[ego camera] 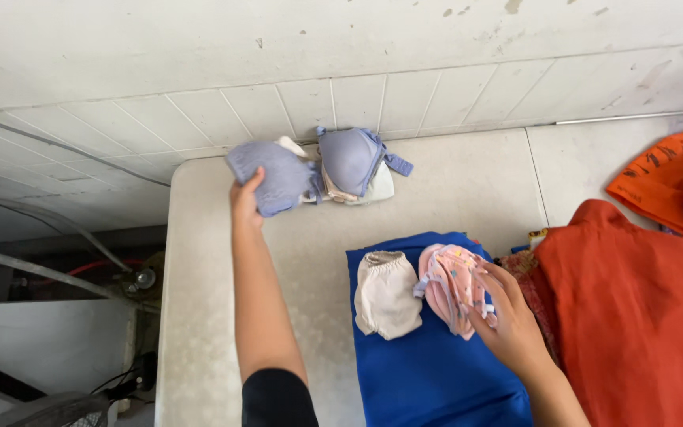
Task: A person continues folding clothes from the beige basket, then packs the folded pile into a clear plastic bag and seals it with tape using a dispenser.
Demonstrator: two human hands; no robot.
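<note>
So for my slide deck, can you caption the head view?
Left hand grips a lilac bra on the table; right hand holds pink underwear.

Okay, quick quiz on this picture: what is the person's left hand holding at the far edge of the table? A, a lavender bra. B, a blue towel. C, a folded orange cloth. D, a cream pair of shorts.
A: the left hand grips one cup of the lavender bra near the tiled wall, while the right hand rests on a pink patterned garment lying on the blue cloth.
</note>
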